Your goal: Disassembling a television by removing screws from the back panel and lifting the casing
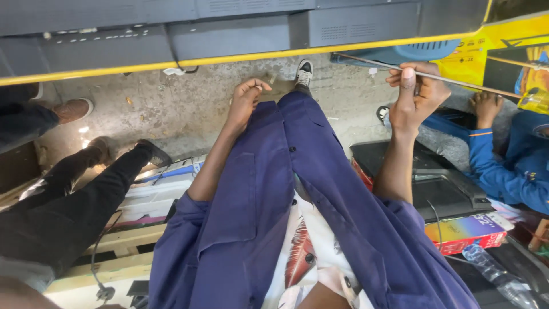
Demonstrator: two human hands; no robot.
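The right hand forms a closed grip around a thin metal rod, which runs slantwise from the blue plastic housing toward the right edge of the view; the thumb points up along the rod. The left hand hangs over the concrete floor with fingers loosely curled, holding nothing. A yellow-edged grey panel spans the top; a co-worker's hand in a blue sleeve lies just beside the rod.
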